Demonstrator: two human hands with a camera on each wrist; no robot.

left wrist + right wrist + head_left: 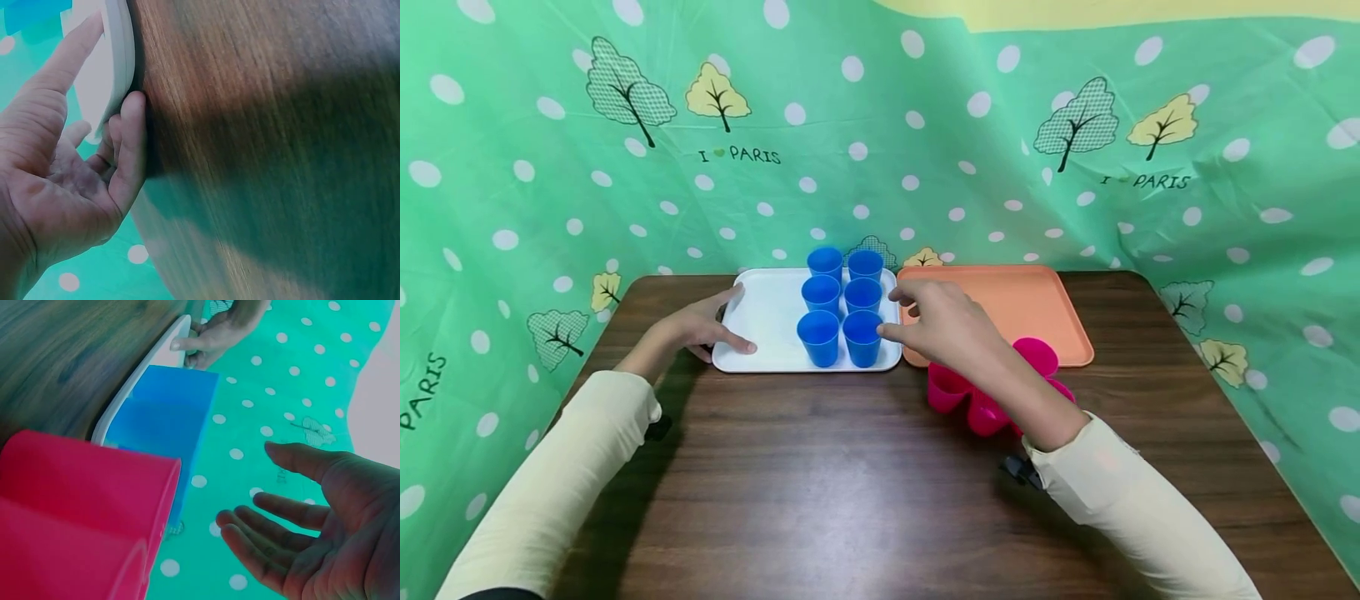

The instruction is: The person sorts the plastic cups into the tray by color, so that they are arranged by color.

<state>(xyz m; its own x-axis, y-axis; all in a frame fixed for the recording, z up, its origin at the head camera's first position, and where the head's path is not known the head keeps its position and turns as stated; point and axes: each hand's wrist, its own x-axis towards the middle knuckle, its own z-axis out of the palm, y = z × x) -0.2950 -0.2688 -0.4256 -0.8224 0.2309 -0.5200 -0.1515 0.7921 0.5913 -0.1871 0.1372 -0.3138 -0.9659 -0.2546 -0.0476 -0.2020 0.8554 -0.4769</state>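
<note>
Bare table (820, 483) up front and the white tray's (763, 312) strip between left grip (703, 323) and blue cups (862, 340) are passable, but the cups block the tray's right side and pink cups (947, 387) obstruct the orange tray's (1022, 300) near edge.

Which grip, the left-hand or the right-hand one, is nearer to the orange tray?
Right. The right-hand grip is beside the orange tray, overlapping its left part in the head view; the left-hand grip is farther, at the white tray's left end.
</note>
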